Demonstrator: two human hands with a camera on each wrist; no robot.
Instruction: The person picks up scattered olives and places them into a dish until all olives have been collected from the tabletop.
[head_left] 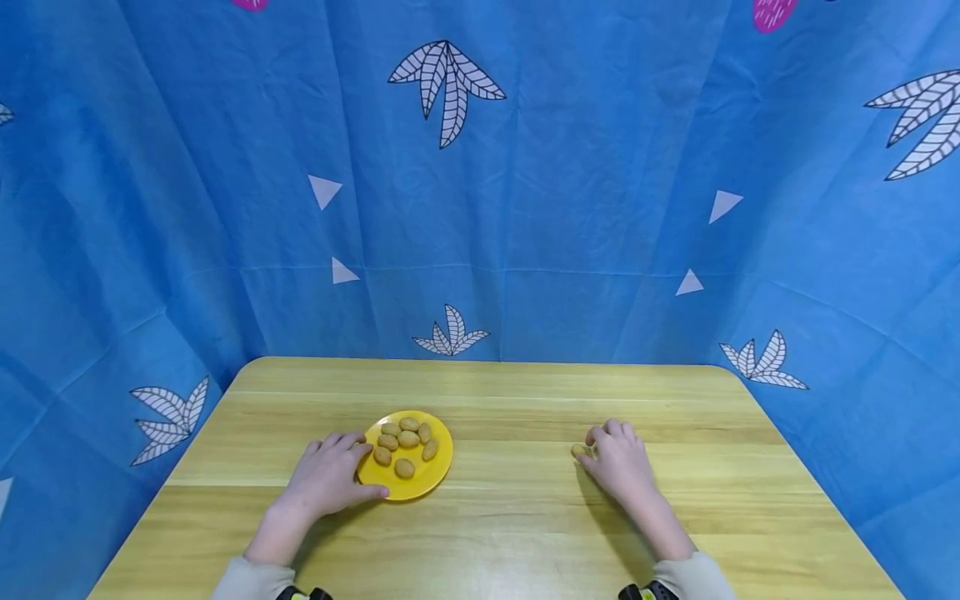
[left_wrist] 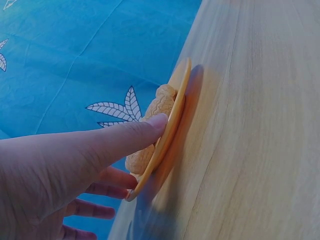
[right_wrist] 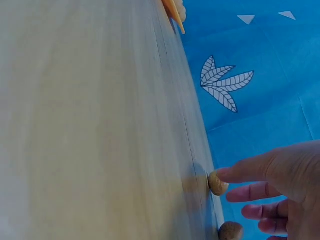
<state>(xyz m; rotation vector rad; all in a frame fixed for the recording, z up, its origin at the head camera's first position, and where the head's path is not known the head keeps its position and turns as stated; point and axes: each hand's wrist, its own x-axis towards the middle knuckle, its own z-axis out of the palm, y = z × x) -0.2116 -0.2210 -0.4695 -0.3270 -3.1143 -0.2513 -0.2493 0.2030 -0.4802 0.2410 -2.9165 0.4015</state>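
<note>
A round yellow plate (head_left: 437, 475) holds several walnuts (head_left: 408, 439), light brown with wrinkled shells in the left wrist view. My left hand (head_left: 327, 477) grips its left edge, the thumb (left_wrist: 159, 121) over the near rim and fingers at the rim farther round. On the right of the table, my right hand (head_left: 621, 461) is at a single walnut (right_wrist: 218, 183), thumb on it and index finger close against its other side. Another walnut (right_wrist: 231, 231) lies just beyond in the right wrist view; the hand hides it in the head view.
The wooden table (head_left: 510, 533) has rounded far corners. A blue curtain (head_left: 570, 208) with white leaf prints hangs behind it and along both sides. Bare wood lies between the plate and my right hand.
</note>
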